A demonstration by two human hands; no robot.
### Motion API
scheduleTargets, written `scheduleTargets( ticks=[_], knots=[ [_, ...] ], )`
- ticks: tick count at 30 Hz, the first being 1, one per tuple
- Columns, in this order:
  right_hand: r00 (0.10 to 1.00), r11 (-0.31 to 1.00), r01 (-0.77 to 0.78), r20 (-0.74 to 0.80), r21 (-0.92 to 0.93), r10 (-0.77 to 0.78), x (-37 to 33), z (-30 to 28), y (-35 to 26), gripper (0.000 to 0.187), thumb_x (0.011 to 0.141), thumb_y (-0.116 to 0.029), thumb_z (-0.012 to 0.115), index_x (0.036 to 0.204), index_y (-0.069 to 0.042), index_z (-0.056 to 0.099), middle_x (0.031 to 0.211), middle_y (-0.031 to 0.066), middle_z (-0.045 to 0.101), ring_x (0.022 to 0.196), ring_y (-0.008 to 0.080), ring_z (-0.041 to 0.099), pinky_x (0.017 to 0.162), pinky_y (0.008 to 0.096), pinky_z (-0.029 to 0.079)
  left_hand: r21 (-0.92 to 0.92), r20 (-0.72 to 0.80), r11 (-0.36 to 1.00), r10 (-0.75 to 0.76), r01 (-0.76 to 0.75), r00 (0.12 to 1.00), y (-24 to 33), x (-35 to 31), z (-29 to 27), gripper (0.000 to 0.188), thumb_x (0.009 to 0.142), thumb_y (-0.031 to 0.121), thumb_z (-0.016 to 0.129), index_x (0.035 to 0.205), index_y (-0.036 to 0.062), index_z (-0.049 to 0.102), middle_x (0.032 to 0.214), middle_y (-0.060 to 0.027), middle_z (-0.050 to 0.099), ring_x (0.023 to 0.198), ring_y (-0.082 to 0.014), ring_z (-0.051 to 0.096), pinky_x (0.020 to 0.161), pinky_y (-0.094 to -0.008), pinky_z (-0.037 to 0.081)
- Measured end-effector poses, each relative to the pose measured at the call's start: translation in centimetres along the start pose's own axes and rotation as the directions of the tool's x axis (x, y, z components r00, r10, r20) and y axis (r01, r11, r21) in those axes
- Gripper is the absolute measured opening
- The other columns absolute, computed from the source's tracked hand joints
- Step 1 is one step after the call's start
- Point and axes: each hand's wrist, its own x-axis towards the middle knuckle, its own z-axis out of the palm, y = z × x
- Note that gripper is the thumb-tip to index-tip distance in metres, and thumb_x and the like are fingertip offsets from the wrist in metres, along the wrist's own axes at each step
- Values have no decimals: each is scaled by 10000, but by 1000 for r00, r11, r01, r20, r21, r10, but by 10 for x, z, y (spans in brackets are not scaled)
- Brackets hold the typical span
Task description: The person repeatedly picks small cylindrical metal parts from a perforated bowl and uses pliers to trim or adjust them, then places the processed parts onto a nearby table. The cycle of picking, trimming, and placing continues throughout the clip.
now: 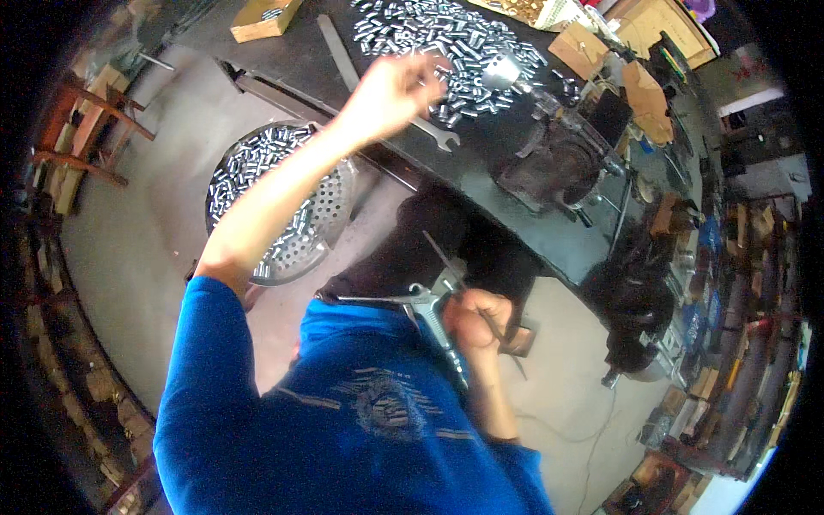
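My left hand (399,93) is over the near left edge of a heap of short shiny metal sleeves (459,51) on the dark workbench. Motion smears its curled fingers, so whether they hold a sleeve is unclear. Lower down, in front of my body, my right hand (482,319) is closed around a thin dark rod (443,256), which sticks out on both sides of the fist. Just left of that fist is a silver air blow gun (422,300), its long thin nozzle pointing left. I cannot tell whether the right hand touches it.
Below my left forearm stands a round perforated metal basket (330,202) with many similar sleeves. An open-end wrench (436,133) lies near the bench edge. A dark bench vise (554,163) is to the right. Wooden blocks (645,99) and a small open box (264,19) sit on the bench.
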Motion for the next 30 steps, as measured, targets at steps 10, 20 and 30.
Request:
scheduleTargets(
  ticks=[10, 20, 30],
  knots=[
    [993, 996, -73, 94, 58, 67, 8, 22, 7, 261, 697, 15, 499, 484, -47, 362, 491, 23, 466, 441, 83, 439, 408, 216, 315, -481, 418, 707, -335, 519, 844, 25, -179, 61, 195, 894, 154, 538, 923, -17, 627, 646, -30, 592, 578, -79, 566, 534, -220, 481],
    [983, 950, -145, 147, 278, 107, 6, 20, 20, 222, 663, -16, 449, 480, -53, 331, 460, 52, 403, 380, 114, 386, 355, 234, 304, -173, 202, 984, -7, 43, 979, -16, -192, 40, 202, 742, -69, 486, 897, -14, 602, 821, -124, 631, 765, -251, 628, 699, -336, 501],
    [985, 971, -131, 139, 199, 105, -2, 15, 28, 340, 741, -147, 600, 507, -60, 369, 477, 57, 436, 394, 121, 440, 358, 233, 314, 789, -47, 479, -578, 385, 815, -187, -264, -35, 208, 743, 200, 553, 926, 111, 596, 793, -153, 634, 731, -319, 625, 644, -422, 493]
  ],
)
